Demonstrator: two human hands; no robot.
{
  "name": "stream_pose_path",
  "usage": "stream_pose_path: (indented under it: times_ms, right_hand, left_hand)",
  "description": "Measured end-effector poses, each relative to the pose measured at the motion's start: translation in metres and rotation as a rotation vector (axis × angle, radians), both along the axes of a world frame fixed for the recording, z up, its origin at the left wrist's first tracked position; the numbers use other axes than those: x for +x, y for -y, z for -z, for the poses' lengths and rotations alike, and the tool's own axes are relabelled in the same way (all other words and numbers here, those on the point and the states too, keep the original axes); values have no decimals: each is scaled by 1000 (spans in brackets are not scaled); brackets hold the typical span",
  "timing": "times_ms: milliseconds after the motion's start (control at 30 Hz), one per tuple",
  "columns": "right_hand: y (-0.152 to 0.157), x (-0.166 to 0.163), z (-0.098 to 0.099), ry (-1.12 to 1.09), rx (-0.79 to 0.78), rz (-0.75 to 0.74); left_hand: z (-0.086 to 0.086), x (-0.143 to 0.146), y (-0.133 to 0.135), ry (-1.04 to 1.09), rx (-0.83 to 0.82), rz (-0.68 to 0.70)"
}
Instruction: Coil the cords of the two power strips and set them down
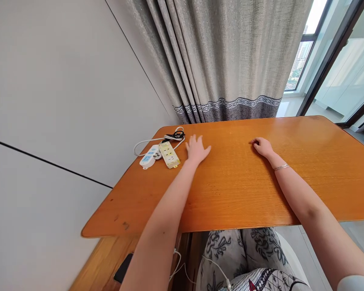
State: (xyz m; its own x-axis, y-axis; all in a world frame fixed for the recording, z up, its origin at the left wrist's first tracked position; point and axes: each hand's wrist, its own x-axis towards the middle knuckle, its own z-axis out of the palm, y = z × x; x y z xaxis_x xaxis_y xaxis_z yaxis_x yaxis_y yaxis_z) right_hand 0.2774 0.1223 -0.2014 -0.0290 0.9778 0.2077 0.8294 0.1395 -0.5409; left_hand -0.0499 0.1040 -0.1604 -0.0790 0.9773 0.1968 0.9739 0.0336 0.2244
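My left hand (196, 148) lies flat on the orange wooden table (245, 186), fingers spread, holding nothing. Just left of it lie a yellowish power strip (169, 154) and a white and blue power strip (148, 157), with white and black cords (173, 136) coiled behind them. My right hand (262, 146) rests on the tabletop further right, fingers curled down against the wood, nothing visible in them. A thin bracelet (280, 167) circles that wrist.
A white wall (63, 101) runs along the table's left edge. A grey curtain (227, 60) hangs behind the far edge, with a window (303, 56) at the right. My patterned trousers (242, 250) show under the near edge, and a dark phone (123, 267) lies lower left.
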Motion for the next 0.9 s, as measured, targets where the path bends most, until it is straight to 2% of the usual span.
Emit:
stream_pose_path:
  times_ms: [133, 267, 467, 667, 900]
  right_hand:
    - [0, 1, 1, 13, 20, -13]
    - [-1, 2, 3, 26, 45, -27]
    - [0, 2, 4, 37, 58, -41]
    - [2, 0, 2, 52, 53, -45]
    - [2, 0, 1, 63, 50, -49]
  left_hand:
    - [24, 47, 6, 75, -9, 200]
    - [40, 57, 14, 78, -36, 371]
    - [38, 46, 15, 100, -84, 390]
    - [33, 47, 18, 106, -111, 399]
    - [38, 44, 15, 78, -97, 415]
